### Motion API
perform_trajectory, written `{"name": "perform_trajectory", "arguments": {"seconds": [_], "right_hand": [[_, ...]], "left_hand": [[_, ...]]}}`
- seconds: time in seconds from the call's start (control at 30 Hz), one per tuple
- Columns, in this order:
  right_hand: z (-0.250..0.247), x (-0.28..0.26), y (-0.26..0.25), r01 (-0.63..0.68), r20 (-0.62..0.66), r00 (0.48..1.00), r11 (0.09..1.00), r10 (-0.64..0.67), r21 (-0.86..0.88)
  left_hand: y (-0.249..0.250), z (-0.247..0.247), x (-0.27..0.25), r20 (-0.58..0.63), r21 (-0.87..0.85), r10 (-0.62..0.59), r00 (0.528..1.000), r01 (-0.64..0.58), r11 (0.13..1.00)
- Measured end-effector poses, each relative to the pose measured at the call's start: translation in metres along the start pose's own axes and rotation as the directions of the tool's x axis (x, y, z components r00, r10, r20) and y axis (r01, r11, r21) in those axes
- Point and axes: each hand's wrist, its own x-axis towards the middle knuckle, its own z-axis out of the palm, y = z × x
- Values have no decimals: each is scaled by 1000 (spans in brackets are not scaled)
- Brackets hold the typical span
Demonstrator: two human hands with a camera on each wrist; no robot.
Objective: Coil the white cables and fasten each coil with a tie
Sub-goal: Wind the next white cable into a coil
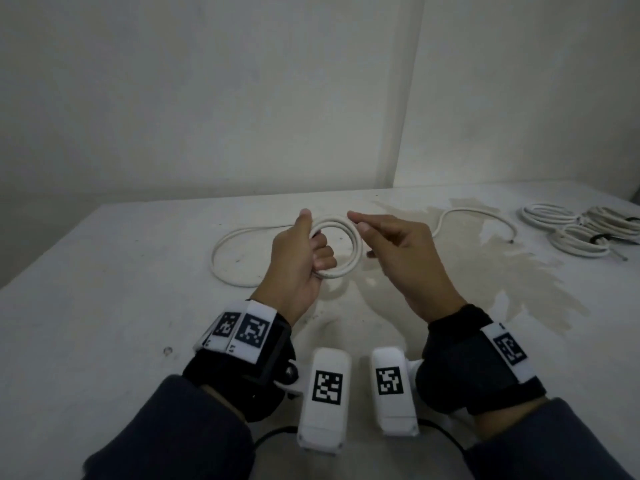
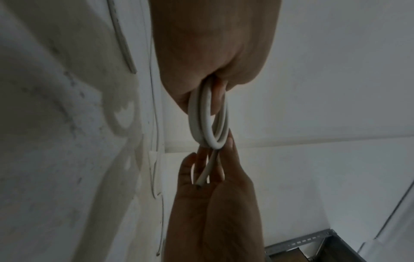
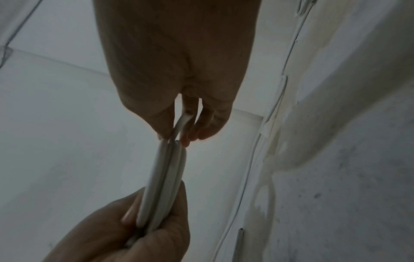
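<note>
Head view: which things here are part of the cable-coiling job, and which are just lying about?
Job:
- coil, gripped by left hand, pinched by right hand
- loose cable trailing on the table
- finished coils

Lying about:
- stain

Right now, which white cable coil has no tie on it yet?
The coil held up in the left hand. The finished coils lie far right on the table, one showing a dark tie.

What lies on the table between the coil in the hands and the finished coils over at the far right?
In the head view, between the held coil and the finished coils lies a loose white cable on the stained table.
</note>
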Motion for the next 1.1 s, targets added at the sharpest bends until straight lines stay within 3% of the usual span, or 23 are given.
{"name": "perform_trajectory", "arguments": {"seconds": [0.07, 0.2, 0.33, 0.43, 0.5, 0.6, 0.73, 0.83, 0.97, 1.1], "right_hand": [[-1, 1, 2, 18, -34, 999, 1000, -18, -23], [-5, -1, -1, -52, 4, 999, 989, 52, 137], [-3, -2, 0, -110, 11, 994, 977, 110, 182], [0, -1, 2, -90, -57, 994, 992, 95, 85], [1, -1, 2, -102, -28, 994, 994, 103, 42], [3, -6, 0, -189, 92, 979, 975, 179, 117], [4, -7, -6, -241, 4, 969, 933, 248, 266], [6, -7, -9, -263, -54, 953, 903, 298, 340], [5, -6, -9, -358, 44, 926, 832, 376, 423], [3, -6, -9, -379, 96, 922, 819, 376, 431]], "left_hand": [[-2, 1, -1, -16, 36, 45, 999, -44, 998], [-3, 1, 0, -72, 87, 126, 989, -119, 989], [-1, 1, -2, -82, 60, 163, 983, -158, 986], [-3, 3, -4, -59, 23, 170, 984, -169, 985], [-5, 4, -5, -34, 60, 209, 977, -207, 977], [-7, 4, -5, 30, 253, 325, 945, -322, 912], [-11, 5, -7, 92, 302, 373, 923, -383, 873], [-10, 5, -6, 90, 282, 381, 920, -390, 876], [-9, 1, -3, 50, 180, 334, 941, -337, 924], [-10, -3, -2, 14, 18, 196, 980, -196, 980]]}}
